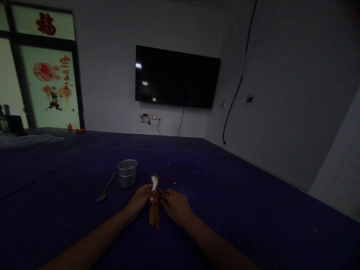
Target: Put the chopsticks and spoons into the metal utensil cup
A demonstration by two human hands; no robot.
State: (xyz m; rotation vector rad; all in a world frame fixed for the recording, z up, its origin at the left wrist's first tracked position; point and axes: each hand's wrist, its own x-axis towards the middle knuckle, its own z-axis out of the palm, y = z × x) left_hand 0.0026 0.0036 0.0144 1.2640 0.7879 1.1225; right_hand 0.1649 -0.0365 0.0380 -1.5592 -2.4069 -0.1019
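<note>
My left hand is closed on a white spoon, its bowl pointing up and away from me. Beside it, my right hand has its fingers curled around a thin dark metal utensil; its kind is partly hidden by the fingers. Under both hands lies a bundle of wooden chopsticks on the dark blue surface. To the left stands a silver metal cup, upright, with holes low in its side. A metal fork or spoon rests left of the cup.
The blue floor surface has seams and scattered white specks. Clear plastic sheeting lies far left, near small orange objects by the glass door. A television hangs on the back wall; a black cable dangles at right.
</note>
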